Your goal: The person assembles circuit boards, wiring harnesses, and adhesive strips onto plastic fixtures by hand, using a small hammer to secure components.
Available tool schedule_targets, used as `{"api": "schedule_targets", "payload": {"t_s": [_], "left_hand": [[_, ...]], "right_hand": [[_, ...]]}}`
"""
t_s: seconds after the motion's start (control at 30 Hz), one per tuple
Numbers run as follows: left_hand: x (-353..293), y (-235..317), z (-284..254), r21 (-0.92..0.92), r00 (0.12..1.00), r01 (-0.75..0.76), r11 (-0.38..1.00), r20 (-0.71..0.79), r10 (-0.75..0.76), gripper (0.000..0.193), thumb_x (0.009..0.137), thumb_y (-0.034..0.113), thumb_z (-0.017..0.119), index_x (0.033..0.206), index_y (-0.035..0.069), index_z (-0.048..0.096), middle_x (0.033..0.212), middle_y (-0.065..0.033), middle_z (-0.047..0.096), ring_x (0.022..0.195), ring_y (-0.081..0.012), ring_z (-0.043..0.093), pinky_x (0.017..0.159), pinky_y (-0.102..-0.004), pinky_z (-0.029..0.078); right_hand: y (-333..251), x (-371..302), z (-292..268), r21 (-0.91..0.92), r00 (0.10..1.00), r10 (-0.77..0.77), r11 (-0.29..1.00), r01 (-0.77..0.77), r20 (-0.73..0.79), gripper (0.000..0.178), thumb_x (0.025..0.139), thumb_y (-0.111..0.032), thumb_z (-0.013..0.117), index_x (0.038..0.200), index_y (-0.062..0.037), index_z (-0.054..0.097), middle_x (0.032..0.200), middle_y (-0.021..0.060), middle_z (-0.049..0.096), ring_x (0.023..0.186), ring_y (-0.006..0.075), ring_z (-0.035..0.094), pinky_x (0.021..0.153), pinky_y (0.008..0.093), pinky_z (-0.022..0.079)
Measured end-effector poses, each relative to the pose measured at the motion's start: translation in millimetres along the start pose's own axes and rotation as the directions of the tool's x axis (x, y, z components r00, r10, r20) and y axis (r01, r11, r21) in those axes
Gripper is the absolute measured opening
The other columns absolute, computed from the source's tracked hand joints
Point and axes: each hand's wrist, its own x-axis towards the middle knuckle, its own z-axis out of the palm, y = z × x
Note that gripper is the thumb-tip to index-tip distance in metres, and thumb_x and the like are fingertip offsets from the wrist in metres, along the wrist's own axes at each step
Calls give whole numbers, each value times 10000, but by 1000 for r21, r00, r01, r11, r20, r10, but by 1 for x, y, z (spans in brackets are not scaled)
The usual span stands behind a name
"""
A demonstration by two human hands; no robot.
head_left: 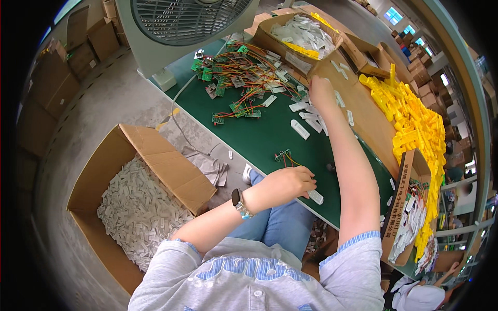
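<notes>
My left hand (291, 182) is closed at the near edge of the green table, its fingers curled over a slim white plastic casing (316, 197). Thin red and yellow wires run from beneath that hand to a small green circuit board (282, 155) lying just beyond it. Farther off, my right hand (321, 92) is stretched out to the back right, above several white casings (312, 120) and beside the wired-board pile. Its fingers point down and are mostly hidden, so what they hold does not show. A single white casing (300, 129) lies between the hands.
Wired circuit boards (238, 75) are heaped at the back left, near a grey fan (192, 23). A carton (298, 63) of white pieces stands behind. Yellow plastic parts (415, 122) pile up at right. On the floor at left, an open carton (166, 155) holds many white pieces.
</notes>
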Motion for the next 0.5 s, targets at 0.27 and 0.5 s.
{"api": "schedule_targets", "payload": {"t_s": [0.27,0.5], "left_hand": [[4,-2,2,1,998,-40,999,-56,40,251,775,149,721,982,9,703,1054,-99,708,1110,-284,612,923,-373,523],[-2,-1,-4,39,1000,-11,999,20,10,317,770,151,731,1061,30,696,1124,-65,696,1149,-261,593,963,-353,507]], "right_hand": [[11,-43,-65,74,999,-21,997,18,36,229,805,-85,675,1007,19,649,1016,204,627,953,382,636,834,443,527],[-25,-170,-155,352,965,45,926,-137,257,138,815,-33,654,947,-21,615,889,125,595,801,307,626,709,388,512]]}}
